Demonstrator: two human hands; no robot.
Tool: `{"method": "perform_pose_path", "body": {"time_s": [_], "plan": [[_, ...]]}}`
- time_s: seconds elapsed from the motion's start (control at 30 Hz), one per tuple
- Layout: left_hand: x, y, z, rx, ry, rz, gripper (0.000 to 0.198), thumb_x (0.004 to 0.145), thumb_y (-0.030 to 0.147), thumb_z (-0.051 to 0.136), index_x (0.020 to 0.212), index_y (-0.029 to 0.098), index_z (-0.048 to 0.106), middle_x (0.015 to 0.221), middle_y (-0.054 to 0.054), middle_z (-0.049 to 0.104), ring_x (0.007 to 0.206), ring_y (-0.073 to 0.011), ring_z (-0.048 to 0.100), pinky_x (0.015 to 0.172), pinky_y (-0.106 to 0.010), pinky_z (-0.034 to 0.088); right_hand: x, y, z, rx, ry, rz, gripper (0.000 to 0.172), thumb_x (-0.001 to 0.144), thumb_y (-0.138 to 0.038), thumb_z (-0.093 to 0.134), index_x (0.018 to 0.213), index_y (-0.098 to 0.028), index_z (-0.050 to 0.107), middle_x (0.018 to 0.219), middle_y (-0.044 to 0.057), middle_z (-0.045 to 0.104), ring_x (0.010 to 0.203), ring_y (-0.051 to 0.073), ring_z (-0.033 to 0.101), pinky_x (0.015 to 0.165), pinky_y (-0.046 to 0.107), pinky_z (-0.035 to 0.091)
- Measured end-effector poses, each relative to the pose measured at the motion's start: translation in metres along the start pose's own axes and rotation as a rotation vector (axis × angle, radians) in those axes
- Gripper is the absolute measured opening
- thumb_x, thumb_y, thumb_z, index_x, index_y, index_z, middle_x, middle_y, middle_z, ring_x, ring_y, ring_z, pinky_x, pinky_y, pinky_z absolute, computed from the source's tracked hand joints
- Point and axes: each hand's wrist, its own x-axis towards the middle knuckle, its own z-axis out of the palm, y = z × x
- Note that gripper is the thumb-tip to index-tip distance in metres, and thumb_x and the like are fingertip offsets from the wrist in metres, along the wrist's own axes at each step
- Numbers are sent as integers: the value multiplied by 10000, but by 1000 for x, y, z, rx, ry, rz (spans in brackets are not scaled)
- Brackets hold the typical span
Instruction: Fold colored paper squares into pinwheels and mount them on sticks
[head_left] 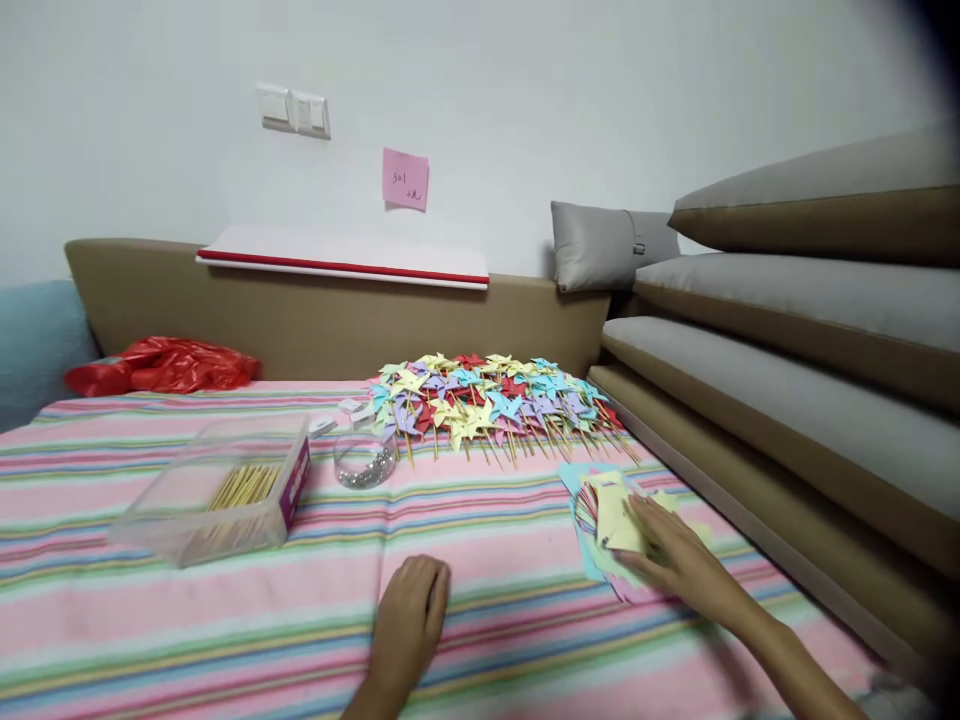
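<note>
My right hand lies on a loose stack of coloured paper squares at the right of the striped sheet; its fingers press a pale yellow square on top. My left hand rests on the striped sheet near the front, fingers curled under, with nothing visible in it. A big heap of finished paper pinwheels on wooden sticks lies further back. A clear plastic box holding wooden sticks stands at the left, and a small clear cup of pins is beside it.
A red plastic bag lies at the back left. Grey and tan cushions are stacked along the right side. A pink note and a switch plate hang on the wall, above a white and red board on the headboard.
</note>
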Motion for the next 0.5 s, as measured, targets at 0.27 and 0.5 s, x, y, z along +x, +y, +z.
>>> {"method": "perform_pose_path", "body": {"time_s": [0.27, 0.5], "plan": [[-4, 9, 5, 153, -102, 88, 219, 988, 102, 448, 899, 182, 631, 894, -60, 652, 840, -229, 578, 727, -354, 402, -2, -8, 10, -41, 63, -48, 485, 925, -534, 503, 1205, -199, 715, 1264, 132, 720, 1206, 334, 652, 1097, 520, 449], [-11, 10, 13, 196, -197, 39, 185, 989, 111, 461, 966, 169, 636, 941, -69, 655, 910, -236, 583, 769, -372, 414, 0, -11, 7, -103, 196, -37, 479, 917, -452, 367, 992, -197, 766, 1064, 155, 784, 1012, 345, 728, 926, 479, 546]]}}
